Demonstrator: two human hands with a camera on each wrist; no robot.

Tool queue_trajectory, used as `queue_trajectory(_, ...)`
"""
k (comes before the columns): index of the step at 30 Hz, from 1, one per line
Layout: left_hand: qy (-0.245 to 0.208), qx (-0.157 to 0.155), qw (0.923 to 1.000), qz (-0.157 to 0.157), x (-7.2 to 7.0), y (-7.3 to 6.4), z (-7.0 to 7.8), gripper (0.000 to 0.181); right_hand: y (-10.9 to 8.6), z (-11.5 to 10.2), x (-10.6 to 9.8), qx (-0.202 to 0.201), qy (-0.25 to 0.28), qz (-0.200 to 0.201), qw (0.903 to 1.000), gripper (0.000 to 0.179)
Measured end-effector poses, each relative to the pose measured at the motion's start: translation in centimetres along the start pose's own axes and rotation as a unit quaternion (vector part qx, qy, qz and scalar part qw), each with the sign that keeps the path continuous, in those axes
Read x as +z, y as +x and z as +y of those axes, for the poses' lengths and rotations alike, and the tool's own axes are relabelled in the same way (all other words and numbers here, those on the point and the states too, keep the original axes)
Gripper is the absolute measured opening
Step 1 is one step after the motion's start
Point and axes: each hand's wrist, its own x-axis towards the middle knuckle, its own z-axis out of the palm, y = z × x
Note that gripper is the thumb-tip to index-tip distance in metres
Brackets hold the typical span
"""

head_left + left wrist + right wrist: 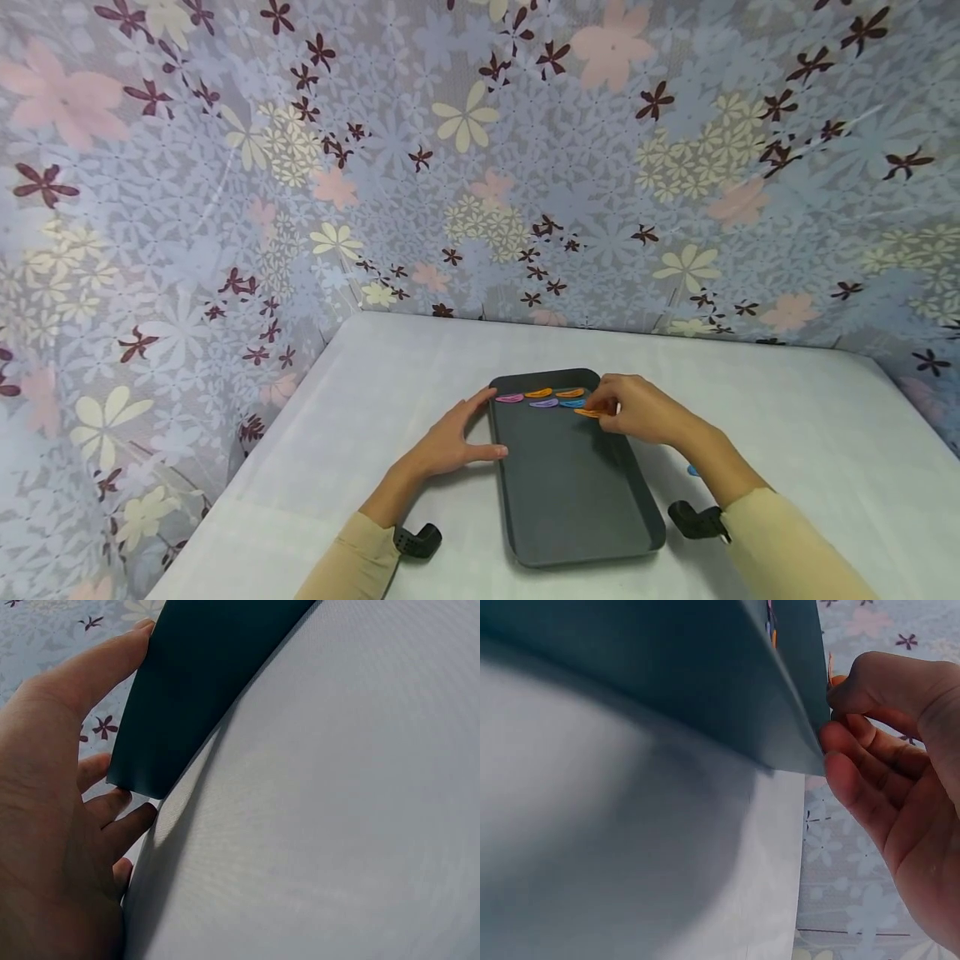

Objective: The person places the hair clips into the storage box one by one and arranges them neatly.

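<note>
The right hand (643, 410) was curled over the far right part of the dark tray (577, 500), thumb and fingertips pinching an orange hair clip (588, 412) just above the tray floor; in the right wrist view you could only catch a sliver of orange past the tray's edge next to the bent fingers (855, 761), so the head view was the one that really showed the grip. The left hand (454, 439) was relaxed and pretty flat, fingers straight and spread, resting against the tray's left rim near its far left corner with the thumb touching the rim and holding nothing; the left wrist view showed the thumb (105, 664) laid along the tray wall. Along the far edge of the tray sat the other clips in a loose double row: a pink clip (509, 398) nearest the far left corner, two more orange ones (537, 392) beside it, then a purple clip (543, 403) and a blue clip (572, 403) just in front, the blue one right next to the pinched orange clip. The tray lay lengthwise in the middle of a table covered in white cloth (810, 433), and a flowery curtain (465, 167) hung behind the table's far edge and wrapped around both sides.
</note>
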Motion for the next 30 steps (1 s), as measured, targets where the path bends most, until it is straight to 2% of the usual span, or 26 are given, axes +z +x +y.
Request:
queue_trajectory(23,0.000,-0.002,1.0000,0.005,0.0,0.2,0.2,0.092,2.8,-1.2,0.1,0.020,0.014,-0.034,0.9991,0.023)
queue_trajectory(30,0.001,-0.002,1.0000,0.003,-0.1,0.2,0.3,0.093,3.9,-1.8,0.5,0.012,0.013,-0.036,0.9992,0.021)
